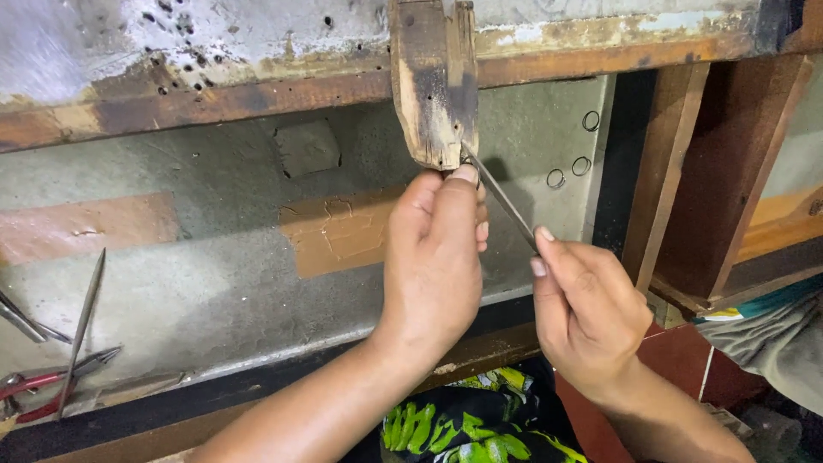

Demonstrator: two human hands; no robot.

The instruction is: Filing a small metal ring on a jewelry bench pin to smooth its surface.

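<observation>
Head view: we are pinching something small, hidden by fingers, with our left hand [433, 249] under the worn wooden peg [435, 81], while our right hand [583, 313] is clamping a thin file [501, 199] against it.

pliers [51, 381] left, rings [576, 159] right

Even, soft daylight; sharp focus throughout. Faint shadows under hands [506, 274] on tray [214, 283]. Glare top left.

Your left hand [433, 249] hides whatever it pinches under the wooden peg [433, 81]. The peg's top and the red-handled pliers [39, 390] run past the frame's edge.
</observation>
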